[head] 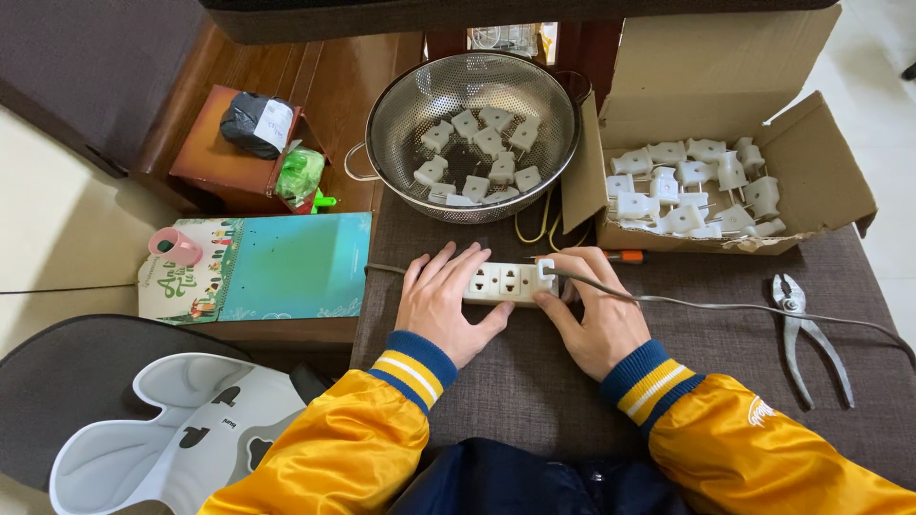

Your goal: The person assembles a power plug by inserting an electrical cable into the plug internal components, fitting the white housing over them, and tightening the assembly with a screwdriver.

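Power strip is lying near the worktop's middle, where you are steadying it with your left hand, fingers spread, while your right hand is pinching a white plug into its end socket, other sockets remaining empty.

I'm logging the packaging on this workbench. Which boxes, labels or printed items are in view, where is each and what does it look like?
Cardboard box: right of the colander, brown, flaps open, holding white plugs.
Printed box: flat, left of the left hand, teal with an illustrated pale end.
White label: on a black bag, top left, rectangular.
Pink tape roll: on the printed box's left end.
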